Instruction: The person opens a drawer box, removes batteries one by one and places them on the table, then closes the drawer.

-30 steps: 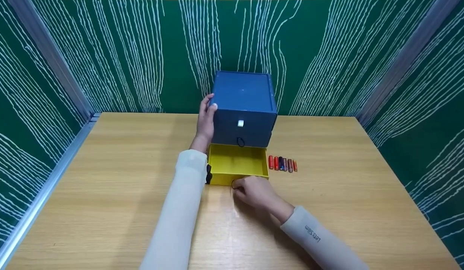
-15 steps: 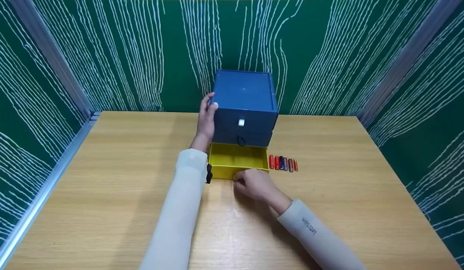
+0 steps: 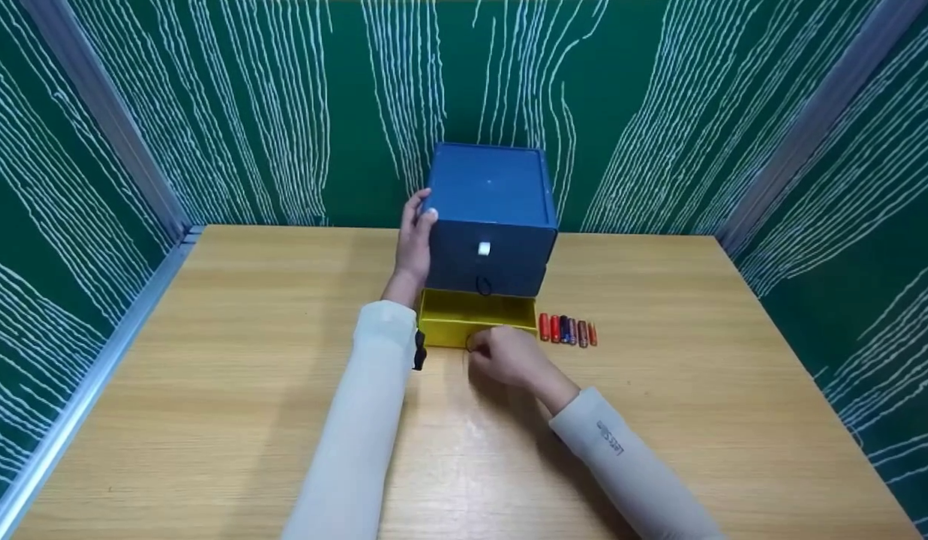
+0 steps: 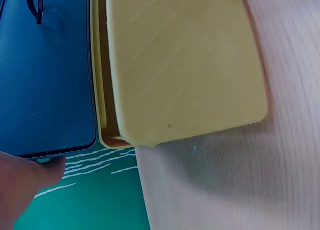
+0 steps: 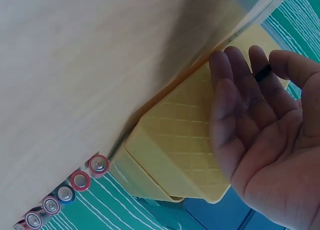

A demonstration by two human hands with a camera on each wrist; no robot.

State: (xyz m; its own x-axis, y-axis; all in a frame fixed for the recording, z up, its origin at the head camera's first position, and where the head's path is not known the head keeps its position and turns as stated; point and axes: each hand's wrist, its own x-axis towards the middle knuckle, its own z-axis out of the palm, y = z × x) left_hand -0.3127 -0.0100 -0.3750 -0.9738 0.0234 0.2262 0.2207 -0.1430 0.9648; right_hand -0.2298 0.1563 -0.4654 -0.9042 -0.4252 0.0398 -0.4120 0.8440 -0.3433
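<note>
A blue drawer unit [image 3: 490, 184] stands at the back of the table with its bottom yellow drawer [image 3: 448, 334] pulled partly out. My left hand [image 3: 413, 251] rests against the unit's left side, the thumb near its front top corner. At the drawer's front, my right hand [image 3: 509, 355] pinches the black loop handle [image 5: 262, 72] between thumb and index finger, as the right wrist view shows. The drawer's yellow front [image 4: 190, 64] fills the middle of the left wrist view. Just right of the drawer, several batteries [image 3: 564, 329] stand in a row; some are red, others dark.
The upper blue drawers are closed; one has a white knob [image 3: 484, 248], the lower a black loop [image 3: 484, 286]. A wooden table [image 3: 208, 390] carries everything. Green walls with white wavy lines [image 3: 268, 112] enclose it at the back and sides.
The yellow drawer has slid further into the blue unit, and my right hand has moved forward with its loop handle. My left hand keeps its place on the unit's side.
</note>
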